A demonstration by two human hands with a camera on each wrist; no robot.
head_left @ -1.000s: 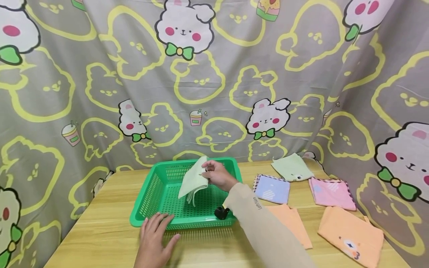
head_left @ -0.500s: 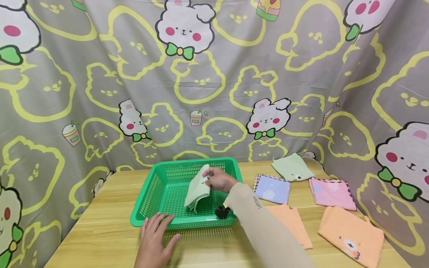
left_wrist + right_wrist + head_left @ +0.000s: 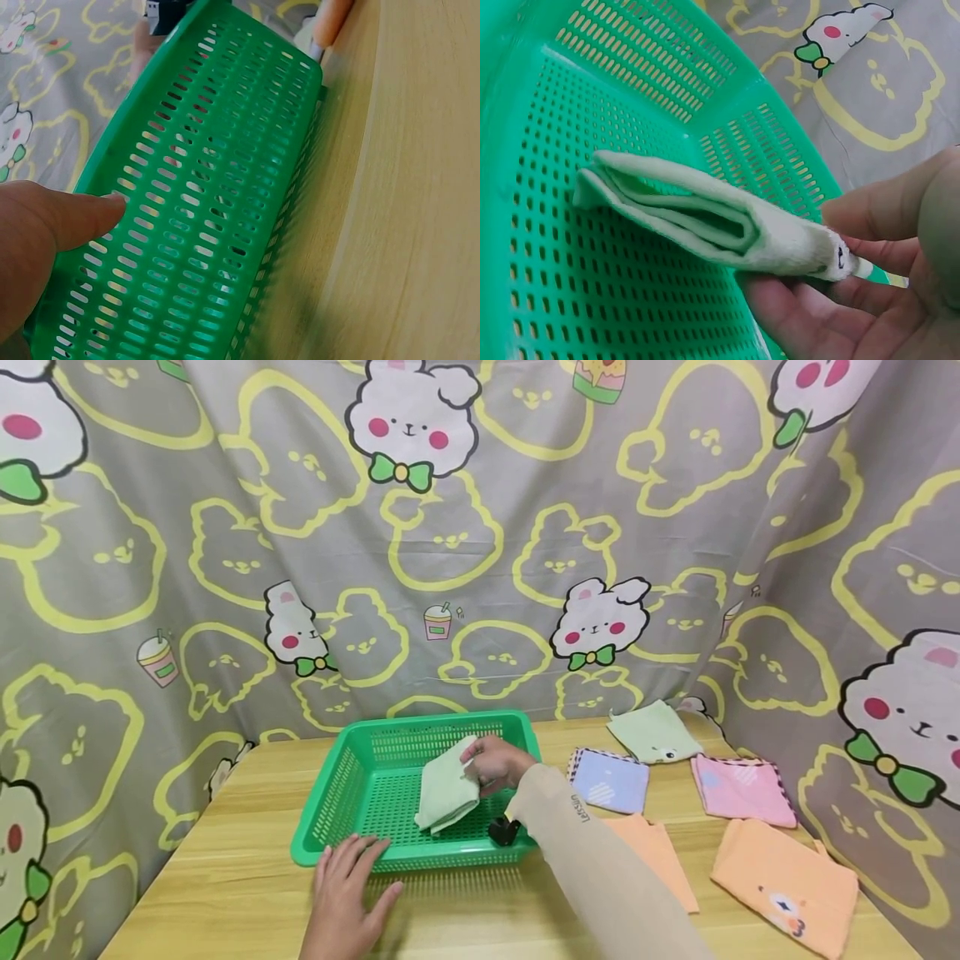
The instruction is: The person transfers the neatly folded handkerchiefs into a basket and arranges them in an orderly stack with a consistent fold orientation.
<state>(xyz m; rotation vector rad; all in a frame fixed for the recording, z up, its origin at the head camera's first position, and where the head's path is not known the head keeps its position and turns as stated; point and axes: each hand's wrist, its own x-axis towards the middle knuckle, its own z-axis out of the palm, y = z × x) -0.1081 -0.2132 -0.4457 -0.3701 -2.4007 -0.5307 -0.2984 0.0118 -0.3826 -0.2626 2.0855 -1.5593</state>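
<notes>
My right grip (image 3: 497, 763) pinches the folded pale-green cloth (image 3: 446, 787) between thumb and fingers, now lower and flatter inside the green basket (image 3: 442, 855); I judge it nearly placed, release to come. My left grip (image 3: 347, 892) lies spread at the basket's near edge, holding nothing.

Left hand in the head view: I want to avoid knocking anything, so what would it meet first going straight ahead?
Most likely the near side of the green basket; the left hand has its fingertips at that rim, though exact contact is unclear.
</notes>
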